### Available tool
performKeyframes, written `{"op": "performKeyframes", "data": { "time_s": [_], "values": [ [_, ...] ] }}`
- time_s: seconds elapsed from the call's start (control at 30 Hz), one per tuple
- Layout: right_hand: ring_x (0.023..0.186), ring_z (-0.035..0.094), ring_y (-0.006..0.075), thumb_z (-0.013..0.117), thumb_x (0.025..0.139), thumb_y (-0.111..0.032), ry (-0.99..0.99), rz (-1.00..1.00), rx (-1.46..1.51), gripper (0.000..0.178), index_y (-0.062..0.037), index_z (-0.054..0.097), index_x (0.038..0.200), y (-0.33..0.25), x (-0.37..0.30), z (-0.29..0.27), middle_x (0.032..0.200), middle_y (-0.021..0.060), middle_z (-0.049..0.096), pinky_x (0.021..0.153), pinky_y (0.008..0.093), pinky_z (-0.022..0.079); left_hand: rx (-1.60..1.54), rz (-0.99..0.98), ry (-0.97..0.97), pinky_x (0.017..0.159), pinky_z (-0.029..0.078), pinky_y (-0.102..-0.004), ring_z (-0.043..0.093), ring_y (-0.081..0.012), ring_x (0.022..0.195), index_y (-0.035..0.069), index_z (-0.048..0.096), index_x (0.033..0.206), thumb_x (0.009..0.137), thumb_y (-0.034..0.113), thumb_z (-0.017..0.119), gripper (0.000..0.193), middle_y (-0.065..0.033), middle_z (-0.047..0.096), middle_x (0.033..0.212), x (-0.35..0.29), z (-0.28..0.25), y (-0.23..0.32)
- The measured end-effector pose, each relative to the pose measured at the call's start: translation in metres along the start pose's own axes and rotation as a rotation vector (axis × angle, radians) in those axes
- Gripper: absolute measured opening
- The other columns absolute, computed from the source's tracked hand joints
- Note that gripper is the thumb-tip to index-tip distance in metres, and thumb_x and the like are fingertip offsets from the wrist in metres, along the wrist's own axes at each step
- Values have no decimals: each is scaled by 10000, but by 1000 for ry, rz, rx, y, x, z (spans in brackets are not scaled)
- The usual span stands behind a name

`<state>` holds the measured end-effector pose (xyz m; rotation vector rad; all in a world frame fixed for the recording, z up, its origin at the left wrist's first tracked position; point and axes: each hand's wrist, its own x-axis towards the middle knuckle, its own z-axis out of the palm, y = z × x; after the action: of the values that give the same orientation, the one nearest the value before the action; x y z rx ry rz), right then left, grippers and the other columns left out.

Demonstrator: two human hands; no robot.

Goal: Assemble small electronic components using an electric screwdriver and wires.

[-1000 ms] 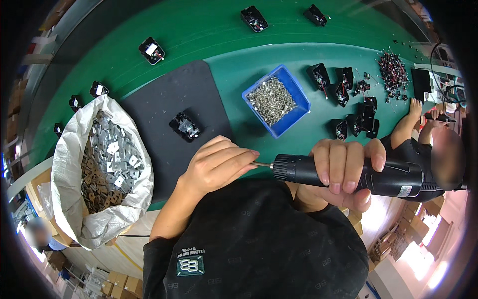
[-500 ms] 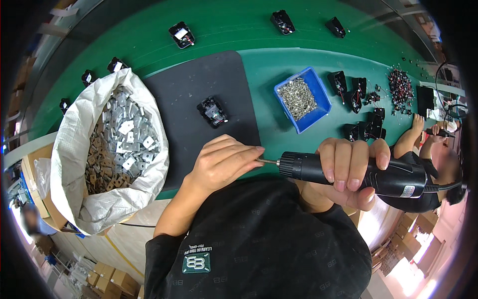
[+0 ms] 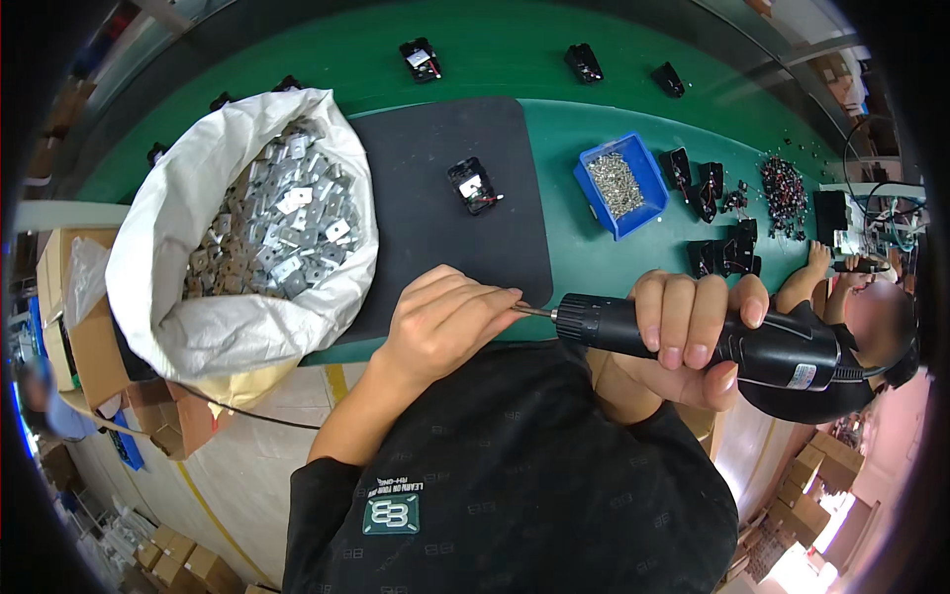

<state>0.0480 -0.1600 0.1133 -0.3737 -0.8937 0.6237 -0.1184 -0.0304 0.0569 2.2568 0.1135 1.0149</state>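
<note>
My right hand [image 3: 693, 332] is wrapped round a black electric screwdriver [image 3: 604, 322], which lies level with its bit pointing left. The thumb and fingers of my left hand [image 3: 445, 322] are pinched together at the tip of the thin metal screwdriver bit [image 3: 537, 311]. Whether a small screw sits between those fingertips is hidden. Beyond my hands, a black plastic housing [image 3: 475, 186] with a white label and a short red wire lies on the dark mat [image 3: 416, 148]. To its right, a blue bin [image 3: 655, 203] holds many small silvery screws [image 3: 616, 185].
A white woven sack [image 3: 148, 267] full of metal plates [image 3: 297, 228] stands at the left. Black housings [image 3: 727, 252] and a heap of small wired parts [image 3: 784, 196] lie at right. More housings sit on the green belt [image 3: 505, 64]. Another person's hand [image 3: 817, 259] shows far right.
The whole view has shifted, so the sack, mat, housing and bin appear farther right and mostly higher. My hands and the screwdriver keep nearly the same pose, still meeting at the bit.
</note>
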Motion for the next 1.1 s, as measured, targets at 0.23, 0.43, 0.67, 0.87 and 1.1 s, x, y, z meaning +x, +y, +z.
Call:
{"op": "performKeyframes", "data": {
  "time_s": [0.23,0.43,0.67,0.87,1.1],
  "values": [
    [673,536,104,675,850,-154,56,-89,89,392,-130,472,1185,6,-27,33,790,-16,548,672,271,425,64,44,59,600,501,-307,675,-216,696,-8,682,896,689,56,794,244,-82,707,825,-27,-13,20],
    [672,538,101,675,851,-156,53,-118,80,382,-139,479,1178,16,-31,40,787,-19,553,660,266,416,47,-2,74,609,499,-309,676,-216,694,8,676,860,678,20,790,215,-74,707,807,-31,-26,17],
    [675,537,101,679,848,-166,82,-37,113,386,-146,485,1181,44,3,23,784,-25,549,659,263,420,-31,-179,95,612,507,-318,686,-240,683,2,659,797,665,23,812,203,-97,704,756,-15,-31,-13],
    [669,526,104,676,847,-169,190,77,174,400,-147,485,1197,64,26,-3,768,-29,525,656,260,420,-22,-243,83,615,513,-322,691,-253,687,-15,658,788,675,16,813,195,-117,705,763,-2,-29,-34],
    [719,520,129,653,900,-243,168,136,173,428,-160,414,1246,76,30,-33,828,-5,521,694,308,425,42,-268,53,615,518,-323,696,-252,700,-32,683,830,659,22,823,227,-133,711,790,3,-17,-48]
  ]
}}
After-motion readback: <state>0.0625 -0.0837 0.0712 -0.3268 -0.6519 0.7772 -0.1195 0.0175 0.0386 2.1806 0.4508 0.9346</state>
